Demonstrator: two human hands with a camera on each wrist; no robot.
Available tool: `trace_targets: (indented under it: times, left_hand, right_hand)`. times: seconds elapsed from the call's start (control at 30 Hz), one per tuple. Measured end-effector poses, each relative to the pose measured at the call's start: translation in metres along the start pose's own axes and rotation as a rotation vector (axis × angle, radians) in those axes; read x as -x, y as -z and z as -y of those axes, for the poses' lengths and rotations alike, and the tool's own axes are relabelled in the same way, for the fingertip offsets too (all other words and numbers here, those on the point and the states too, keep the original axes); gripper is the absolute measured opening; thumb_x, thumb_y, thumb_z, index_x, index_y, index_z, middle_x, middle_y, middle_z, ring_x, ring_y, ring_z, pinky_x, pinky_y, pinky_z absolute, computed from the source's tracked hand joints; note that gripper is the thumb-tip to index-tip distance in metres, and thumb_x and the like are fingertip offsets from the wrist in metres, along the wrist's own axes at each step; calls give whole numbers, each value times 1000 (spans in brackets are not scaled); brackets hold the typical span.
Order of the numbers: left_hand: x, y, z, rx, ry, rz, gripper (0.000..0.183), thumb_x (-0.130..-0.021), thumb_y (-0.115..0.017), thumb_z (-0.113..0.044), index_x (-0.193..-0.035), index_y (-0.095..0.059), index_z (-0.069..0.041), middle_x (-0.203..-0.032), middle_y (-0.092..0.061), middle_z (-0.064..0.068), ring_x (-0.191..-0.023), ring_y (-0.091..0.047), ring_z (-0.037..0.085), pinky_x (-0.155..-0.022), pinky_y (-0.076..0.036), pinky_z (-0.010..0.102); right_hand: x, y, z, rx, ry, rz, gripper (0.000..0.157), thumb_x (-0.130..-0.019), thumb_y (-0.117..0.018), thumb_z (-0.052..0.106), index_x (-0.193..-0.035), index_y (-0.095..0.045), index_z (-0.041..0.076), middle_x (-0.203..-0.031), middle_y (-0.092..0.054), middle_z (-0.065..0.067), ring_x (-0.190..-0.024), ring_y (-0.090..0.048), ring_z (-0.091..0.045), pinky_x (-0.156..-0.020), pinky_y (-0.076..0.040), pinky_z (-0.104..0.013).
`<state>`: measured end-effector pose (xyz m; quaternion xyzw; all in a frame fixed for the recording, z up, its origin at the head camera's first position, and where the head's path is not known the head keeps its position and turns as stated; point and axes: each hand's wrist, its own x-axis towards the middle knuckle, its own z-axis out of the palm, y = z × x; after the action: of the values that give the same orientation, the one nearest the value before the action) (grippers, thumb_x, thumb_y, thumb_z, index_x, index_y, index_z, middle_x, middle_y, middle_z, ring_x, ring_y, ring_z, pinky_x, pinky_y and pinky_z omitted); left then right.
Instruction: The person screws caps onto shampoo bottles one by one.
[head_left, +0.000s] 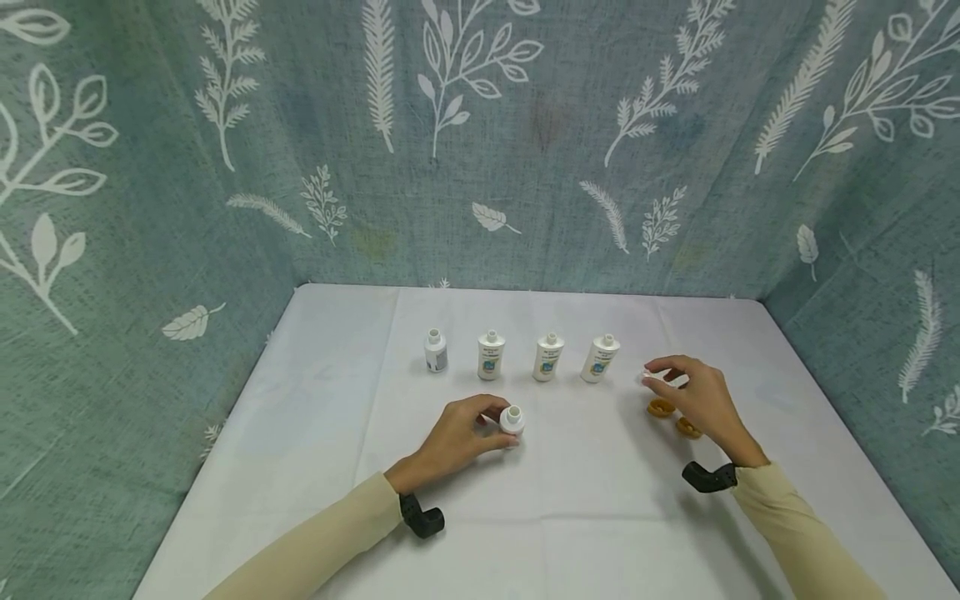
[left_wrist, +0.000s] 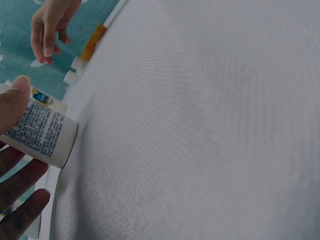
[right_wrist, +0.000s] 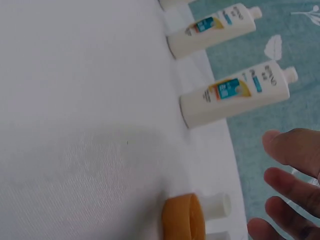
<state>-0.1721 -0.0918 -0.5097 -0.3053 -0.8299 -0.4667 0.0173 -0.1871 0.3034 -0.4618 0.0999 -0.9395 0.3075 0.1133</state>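
Observation:
My left hand (head_left: 462, 433) grips an uncapped white bottle (head_left: 512, 421), thumb on one side and fingers on the other. In the left wrist view this bottle (left_wrist: 42, 131) shows dense printed text. Over to the right, my right hand (head_left: 693, 396) hovers above small white caps (head_left: 645, 377) and two orange-brown ring-like caps (head_left: 661, 407). Its fingers (right_wrist: 290, 182) are spread and loosely bent in the right wrist view, with nothing between them. The white caps (left_wrist: 71, 77) sit on the table beside the orange ones (left_wrist: 93, 42).
Behind the hands, several uncapped white bottles stand in a row, from a small one (head_left: 436, 350) at left to a labelled one (head_left: 600, 358) at right. A white cloth covers the table (head_left: 585, 533). Green leaf-patterned fabric (head_left: 450, 208) encloses the back and sides.

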Motion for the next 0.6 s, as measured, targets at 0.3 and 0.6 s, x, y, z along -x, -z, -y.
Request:
trace_targets:
  times: [0.3, 0.6]
  left_hand:
    - [2, 5, 1, 17, -21, 35, 49, -81, -90, -28, -124, -70, -15, -111, -72, -10, -100, -68, 7, -84, -58, 35]
    - [2, 10, 6, 21, -24, 117, 52, -88, -85, -27, -135, -65, -17, -120, -70, -11, -106, -65, 6, -87, -57, 33]
  right_hand:
    - [-11, 1, -9, 53, -67, 93, 36, -89, -83, 17, -121, -73, 3, -123, -68, -22, -105, -61, -42, -78, -52, -53]
    - [-20, -8, -14, 130, -95, 155, 40, -89, -83, 17, -123, -72, -1, -125, -66, -28, -103, -60, -43, -81, -52, -56]
